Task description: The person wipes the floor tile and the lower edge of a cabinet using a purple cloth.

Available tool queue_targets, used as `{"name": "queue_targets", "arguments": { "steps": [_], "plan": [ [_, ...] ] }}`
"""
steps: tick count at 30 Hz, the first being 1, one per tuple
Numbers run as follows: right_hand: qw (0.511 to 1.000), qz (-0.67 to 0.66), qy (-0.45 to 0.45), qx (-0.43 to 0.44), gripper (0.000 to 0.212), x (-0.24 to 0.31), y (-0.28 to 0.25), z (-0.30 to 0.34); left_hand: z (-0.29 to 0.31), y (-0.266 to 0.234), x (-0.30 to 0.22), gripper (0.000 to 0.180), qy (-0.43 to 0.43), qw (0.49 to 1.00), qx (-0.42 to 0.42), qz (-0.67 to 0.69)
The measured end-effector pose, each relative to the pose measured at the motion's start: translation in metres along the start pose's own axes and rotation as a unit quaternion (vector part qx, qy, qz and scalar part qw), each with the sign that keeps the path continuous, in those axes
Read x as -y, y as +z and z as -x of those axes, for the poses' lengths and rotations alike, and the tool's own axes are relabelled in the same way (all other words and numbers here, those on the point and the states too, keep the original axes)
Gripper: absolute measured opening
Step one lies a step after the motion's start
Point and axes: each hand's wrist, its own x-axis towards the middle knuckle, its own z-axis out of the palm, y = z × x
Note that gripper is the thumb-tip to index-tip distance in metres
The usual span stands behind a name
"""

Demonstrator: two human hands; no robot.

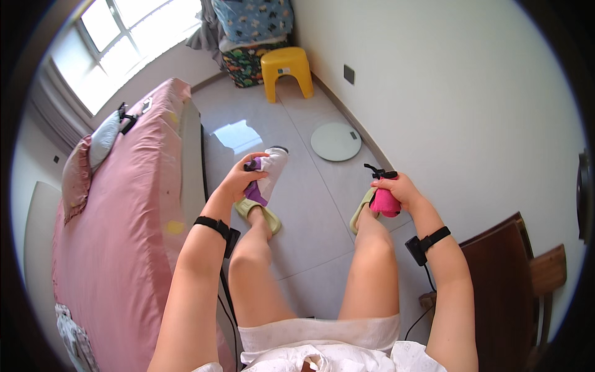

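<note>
My left hand [238, 178] is closed round a white-and-purple cloth piece [273, 166]. Its white part points away from me and ends in a dark tip, while the purple part hangs below my fingers. Out to the right, my right hand [406, 191] grips a bright pink cloth bundle [385, 203]. A black strap-like piece [375, 170] sticks out above that bundle; whether it belongs to it I cannot tell. The two held things are well apart, over my feet. Black bands with small boxes circle both forearms, and cables run down from them.
A bed with a pink cover [136, 204] runs along the left, pillows [105, 141] on it. Ahead stand a yellow stool [287, 62] and patterned storage bags [254, 22]. A round white scale [335, 141] lies by the right wall. A dark wooden chair [499, 279] is at lower right.
</note>
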Motion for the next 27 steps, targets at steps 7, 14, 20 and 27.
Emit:
{"name": "queue_targets", "arguments": {
  "steps": [7,14,20,27],
  "plan": [
    [0.99,0.096,-0.085,0.057,0.021,0.015,0.011,0.083,0.105,0.008,-0.025,0.048,0.069,0.993,-0.058,0.074],
    [0.975,0.176,-0.124,0.056,0.016,0.004,0.009,0.125,0.159,-0.006,-0.031,0.05,0.06,0.995,-0.085,0.0],
    [0.964,0.232,-0.128,0.038,0.017,0.013,0.008,0.143,0.185,-0.029,-0.041,0.052,-0.001,0.988,-0.092,-0.127],
    [0.925,0.341,-0.166,0.03,0.024,0.031,0.004,0.142,0.167,-0.055,-0.011,0.056,0.02,0.987,-0.121,-0.103]
  ]
}}
